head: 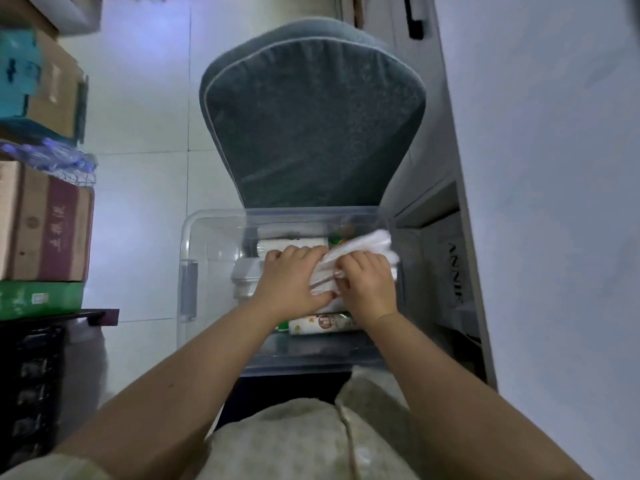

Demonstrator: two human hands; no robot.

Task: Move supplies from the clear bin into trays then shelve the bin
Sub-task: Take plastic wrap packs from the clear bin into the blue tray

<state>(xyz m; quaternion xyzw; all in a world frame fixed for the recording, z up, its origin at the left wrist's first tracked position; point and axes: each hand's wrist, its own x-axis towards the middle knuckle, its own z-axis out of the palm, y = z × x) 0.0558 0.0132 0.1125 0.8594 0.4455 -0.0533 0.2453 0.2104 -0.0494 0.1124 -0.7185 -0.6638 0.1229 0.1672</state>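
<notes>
My left hand (291, 278) and right hand (363, 282) both clenched on white bundle (360, 249), right side inside clear bin (188, 271). Bin on chair (311, 116). Rolls (322, 323) left inside; no trays visible; shelving undone. Early stage, I judge.

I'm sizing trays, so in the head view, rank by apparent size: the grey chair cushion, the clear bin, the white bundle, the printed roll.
1. grey chair cushion
2. clear bin
3. white bundle in both hands, partly covered
4. printed roll, partly hidden, so 3 versus 4 is unsure
</notes>
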